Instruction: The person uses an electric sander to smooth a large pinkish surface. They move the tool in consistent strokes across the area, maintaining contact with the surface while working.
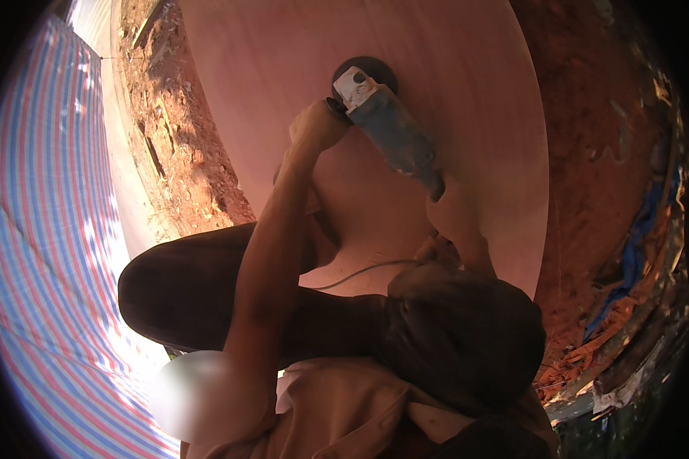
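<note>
A blue-grey angle grinder (390,130) with a worn pale metal head lies slantwise over a broad reddish wooden panel (459,69). Its dark round disc (377,70) is against or just above the panel's surface; I cannot tell which. My left hand (319,126) is closed round the dark side handle near the head. At the tool's rear end my right hand (453,210) is wrapped, its fingers partly hidden. A thin grey cord (364,269) runs over the panel below the tool, past my bent legs.
My knees (184,287) rest on or over the panel's near part. Reddish earth with wood scraps (172,130) lies to the left, beside a striped red, white and blue sheet (46,199). On the right are bare soil (597,168), a blue strip (634,260) and debris.
</note>
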`<state>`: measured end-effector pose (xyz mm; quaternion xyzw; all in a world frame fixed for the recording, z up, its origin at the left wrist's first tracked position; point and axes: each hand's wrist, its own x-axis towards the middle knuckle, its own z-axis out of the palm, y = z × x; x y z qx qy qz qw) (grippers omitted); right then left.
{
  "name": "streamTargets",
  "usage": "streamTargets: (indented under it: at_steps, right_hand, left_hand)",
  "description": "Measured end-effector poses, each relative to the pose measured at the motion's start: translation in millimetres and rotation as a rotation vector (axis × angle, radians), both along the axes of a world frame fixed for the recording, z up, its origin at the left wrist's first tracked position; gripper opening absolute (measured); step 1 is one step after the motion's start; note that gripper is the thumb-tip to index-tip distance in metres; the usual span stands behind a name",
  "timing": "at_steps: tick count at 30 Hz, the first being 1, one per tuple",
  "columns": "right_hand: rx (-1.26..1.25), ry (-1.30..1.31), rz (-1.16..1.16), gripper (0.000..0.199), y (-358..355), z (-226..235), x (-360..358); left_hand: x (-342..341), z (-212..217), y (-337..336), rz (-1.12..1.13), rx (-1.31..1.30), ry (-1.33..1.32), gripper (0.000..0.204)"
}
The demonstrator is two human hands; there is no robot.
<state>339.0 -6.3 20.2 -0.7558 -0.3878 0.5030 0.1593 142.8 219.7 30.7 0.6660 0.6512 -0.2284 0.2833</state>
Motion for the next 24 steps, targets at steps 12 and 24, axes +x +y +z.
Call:
streamTargets:
  at_steps: [12, 24]
  right_hand:
    - [-0.161, -0.037, -0.542, 0.041, -107, -13, 65]
    - [0.123, -0.347, 0.124, 0.049, -51, -40, 22]
  left_hand:
    - [175, -8, -37, -0.458, -0.072, -0.254, 0.019]
    - [23, -17, -14, -0.024, -0.043, -0.092, 0.043]
